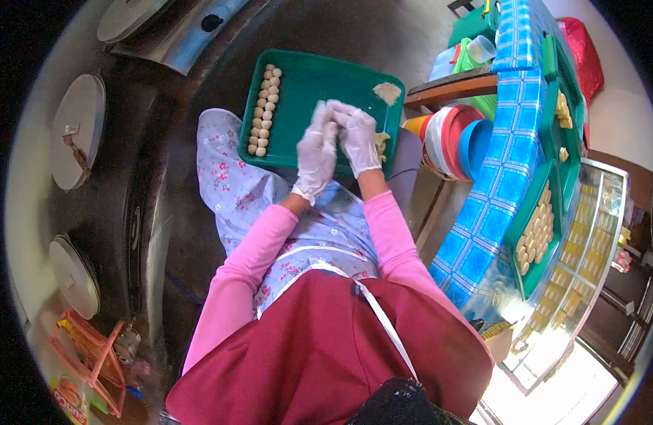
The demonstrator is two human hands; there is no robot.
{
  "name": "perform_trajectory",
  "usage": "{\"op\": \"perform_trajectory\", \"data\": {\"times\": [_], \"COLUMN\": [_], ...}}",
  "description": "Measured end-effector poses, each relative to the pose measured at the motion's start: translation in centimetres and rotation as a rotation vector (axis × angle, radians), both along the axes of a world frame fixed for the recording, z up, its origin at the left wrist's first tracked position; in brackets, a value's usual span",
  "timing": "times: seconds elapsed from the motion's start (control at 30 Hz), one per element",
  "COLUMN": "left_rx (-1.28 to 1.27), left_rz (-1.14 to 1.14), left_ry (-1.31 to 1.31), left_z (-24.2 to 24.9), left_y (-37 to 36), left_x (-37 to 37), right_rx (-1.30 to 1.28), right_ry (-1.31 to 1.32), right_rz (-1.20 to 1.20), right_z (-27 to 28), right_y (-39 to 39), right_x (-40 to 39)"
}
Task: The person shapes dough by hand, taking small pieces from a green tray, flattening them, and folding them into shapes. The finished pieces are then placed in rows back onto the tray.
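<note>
A green tray (298, 85) rests on my lap, with two rows of pale dough balls (267, 106) along its left side. A patch of flour (387, 93) lies near its upper right corner, and a piece of dough (381, 144) is at the right, partly behind my right hand. Over the tray's lower middle, my left hand (318, 149) and my right hand (356, 134), both in clear gloves, are pressed together with fingers pointing up. Whatever is between the palms is hidden.
To the right, a table with a blue checked cloth (485, 184) holds green trays, one bearing flat dough rounds (536, 230). Red and blue basins (475, 145) stand beside it. Round lids (78, 132) are at the left, above an orange basket (89, 354).
</note>
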State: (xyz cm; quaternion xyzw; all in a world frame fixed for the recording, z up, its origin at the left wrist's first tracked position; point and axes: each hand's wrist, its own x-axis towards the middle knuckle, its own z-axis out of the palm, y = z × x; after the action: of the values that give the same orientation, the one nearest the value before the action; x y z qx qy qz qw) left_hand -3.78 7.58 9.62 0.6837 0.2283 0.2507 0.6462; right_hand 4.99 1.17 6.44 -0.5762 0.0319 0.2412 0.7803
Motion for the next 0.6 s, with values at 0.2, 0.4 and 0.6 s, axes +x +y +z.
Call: {"op": "perform_trajectory", "data": {"times": [0.2,0.4,0.6], "left_rx": [-0.366,-0.411,-0.507], "left_rz": [0.336,0.458,0.424], "left_ry": [-0.130,-0.140,-0.112], "left_z": [-0.7,1.2,0.8], "left_y": [7.8,12.6,12.0], "left_x": [-2.3,-5.3,-5.5], "right_rx": [-0.024,-0.264,-0.782], "right_ry": [-0.059,-0.135,-0.653], "right_rz": [-0.083,-0.273,-0.002], "right_z": [-4.8,-5.3,-4.8], "right_y": [10.0,16.6,16.5], "right_x": [4.4,5.0,5.5]}}
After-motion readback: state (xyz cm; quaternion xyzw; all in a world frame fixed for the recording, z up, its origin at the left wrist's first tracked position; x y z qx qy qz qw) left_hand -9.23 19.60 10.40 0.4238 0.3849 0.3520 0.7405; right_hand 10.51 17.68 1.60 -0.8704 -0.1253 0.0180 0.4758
